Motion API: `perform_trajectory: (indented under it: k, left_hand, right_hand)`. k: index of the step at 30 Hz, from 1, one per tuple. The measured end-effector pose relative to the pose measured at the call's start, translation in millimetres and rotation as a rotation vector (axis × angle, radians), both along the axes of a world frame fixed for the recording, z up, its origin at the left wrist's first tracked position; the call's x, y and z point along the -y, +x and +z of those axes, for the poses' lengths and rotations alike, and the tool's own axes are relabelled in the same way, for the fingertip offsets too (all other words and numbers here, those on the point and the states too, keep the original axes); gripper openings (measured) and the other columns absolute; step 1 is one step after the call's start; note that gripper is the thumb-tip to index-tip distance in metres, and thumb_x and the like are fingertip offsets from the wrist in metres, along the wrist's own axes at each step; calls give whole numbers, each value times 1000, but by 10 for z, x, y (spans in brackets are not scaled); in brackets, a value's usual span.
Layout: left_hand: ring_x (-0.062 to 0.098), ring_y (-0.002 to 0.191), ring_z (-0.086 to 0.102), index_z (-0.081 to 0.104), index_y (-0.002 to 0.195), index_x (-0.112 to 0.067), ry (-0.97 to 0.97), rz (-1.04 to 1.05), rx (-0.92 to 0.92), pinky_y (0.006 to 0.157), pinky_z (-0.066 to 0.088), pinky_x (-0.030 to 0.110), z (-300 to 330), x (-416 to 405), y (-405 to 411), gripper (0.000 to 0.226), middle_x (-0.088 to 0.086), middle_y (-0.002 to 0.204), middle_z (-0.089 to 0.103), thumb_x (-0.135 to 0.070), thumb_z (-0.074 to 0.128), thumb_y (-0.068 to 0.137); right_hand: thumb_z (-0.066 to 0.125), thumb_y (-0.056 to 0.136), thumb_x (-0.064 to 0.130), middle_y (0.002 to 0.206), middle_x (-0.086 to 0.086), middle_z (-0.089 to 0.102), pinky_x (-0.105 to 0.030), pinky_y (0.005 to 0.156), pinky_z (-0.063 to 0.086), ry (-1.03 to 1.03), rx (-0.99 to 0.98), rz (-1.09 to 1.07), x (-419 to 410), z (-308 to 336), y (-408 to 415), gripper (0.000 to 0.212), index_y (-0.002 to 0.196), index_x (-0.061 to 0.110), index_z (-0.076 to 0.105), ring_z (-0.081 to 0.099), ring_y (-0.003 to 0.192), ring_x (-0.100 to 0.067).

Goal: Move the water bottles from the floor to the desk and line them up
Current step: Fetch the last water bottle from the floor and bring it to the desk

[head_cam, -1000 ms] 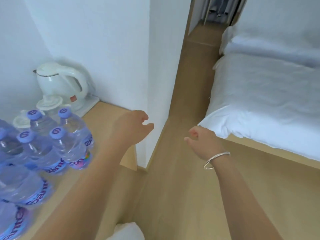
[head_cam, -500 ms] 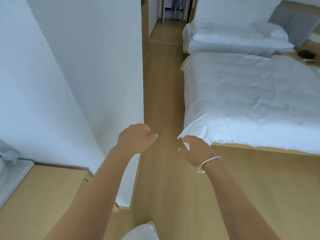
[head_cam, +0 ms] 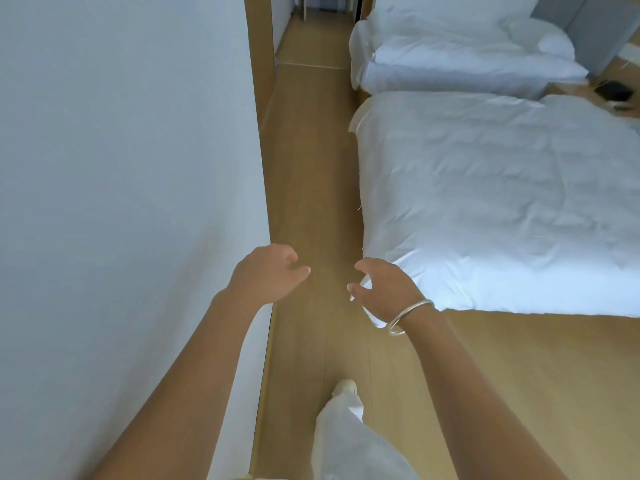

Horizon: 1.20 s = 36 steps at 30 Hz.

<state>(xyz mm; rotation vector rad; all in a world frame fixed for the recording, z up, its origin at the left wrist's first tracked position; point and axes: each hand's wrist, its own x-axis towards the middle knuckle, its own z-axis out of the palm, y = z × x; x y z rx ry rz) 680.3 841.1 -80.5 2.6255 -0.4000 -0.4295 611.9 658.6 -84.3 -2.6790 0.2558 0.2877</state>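
Both hands out in front, empty. Left hand [head_cam: 268, 273] at about 7 o'clock of centre, fingers loosely curled, grip relaxed and holding nothing. Right hand [head_cam: 384, 289], just right of it, fingers half spread and lightly bent, also holding nothing; a thin silver metal bangle [head_cam: 408, 317] sits on its wrist.

No water bottles in view, neither on the floor nor on any surface; the desk itself is out of frame. Their place cannot be told from here.

Pale wooden plank floor [head_cam: 311, 168] runs toward 12 o'clock between a plain white wall [head_cam: 121, 168] at 9 o'clock and a low bed with rumpled white duvet [head_cam: 485, 202] at 3 o'clock. A second white-covered bed [head_cam: 450, 50] lies beyond at 1 o'clock. A white trouser leg [head_cam: 346, 438] and pale shoe [head_cam: 344, 386] show at 6 o'clock.

Judgement: filled plastic bottles would be fairly heavy for their size, smooth, with thin walls that give under squeeze. Best taken round the mid-body or just under the shoulder, kept upright, not by the cap.

Hard to make out: the far doorway at 12 o'clock is dark and cut off; a small dark object [head_cam: 611, 91] on a wooden stand at 2 o'clock is unidentifiable. Forearms run out of frame at the bottom.
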Motion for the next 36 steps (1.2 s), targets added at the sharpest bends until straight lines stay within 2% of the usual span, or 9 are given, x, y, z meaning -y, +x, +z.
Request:
perform_trajectory:
  k: [2, 5, 9, 12, 17, 25, 30, 36]
  left_hand:
    - [16, 85, 50, 52, 93, -24, -17, 10, -35, 79, 40, 30, -68, 96, 237, 17, -4, 95, 52, -41, 52, 90]
    - [17, 99, 56, 58, 110, -19, -24, 34, -63, 83, 42, 29, -127, 328, 779, 29, -4, 107, 59, -41, 52, 91]
    - [17, 84, 49, 50, 94, -21, 7, -3, -52, 80, 42, 32, -71, 790, 1623, 19, 0, 95, 52, -40, 51, 90]
    - [21, 99, 59, 58, 110, -15, 18, -6, -58, 87, 46, 35, -2, 1110, 2252, 33, 4, 108, 63, -41, 51, 91]
    - [17, 112, 55, 52, 130, -18, -11, -23, -69, 94, 45, 33, 47, 1525, 3114, 46, -1, 125, 58, -42, 52, 92]
    - [15, 115, 55, 53, 129, -21, -54, -6, -114, 99, 44, 37, -132, 2104, 4591, 47, -2, 129, 57, -46, 55, 90]
    - [16, 116, 54, 53, 128, -22, -65, 13, -137, 101, 43, 41, -210, 2411, 5805, 46, -4, 129, 56, -47, 55, 89]
    - [16, 118, 53, 53, 129, -21, -60, 28, -115, 100, 43, 39, -44, 2686, 7257, 46, -3, 131, 55, -45, 54, 90]
  right_hand:
    - [52, 94, 30, 132, -6, 49, -29, 100, 35, 19, -7, 9, 94, -42, 290, 44, 133, 12, 45, 45, 123, -23]
    - [53, 93, 30, 139, -4, 45, -31, 105, 35, 39, -22, 39, 322, -125, 900, 47, 136, 12, 44, 43, 126, -21]
    - [53, 93, 31, 138, -6, 47, -31, 104, 36, -3, -8, 60, 778, -120, 1808, 47, 134, 11, 45, 44, 126, -22]
    - [51, 93, 32, 138, -6, 47, -31, 104, 35, -25, -7, 75, 1096, -65, 2414, 47, 135, 11, 44, 43, 127, -22]
    - [51, 94, 32, 139, -6, 46, -31, 105, 34, -5, -14, 83, 1493, -40, 3240, 48, 136, 11, 43, 42, 128, -22]
    - [51, 93, 32, 133, -5, 50, -32, 102, 40, -8, -3, 80, 2063, -71, 4656, 47, 136, 13, 44, 48, 119, -22]
    - [50, 95, 32, 140, -6, 45, -31, 104, 34, -43, -18, 80, 2366, -89, 5820, 48, 138, 13, 41, 41, 128, -24]
    - [49, 94, 30, 132, -10, 50, -33, 102, 37, -75, -65, 69, 2700, 50, 7205, 43, 131, 9, 46, 45, 122, -26]
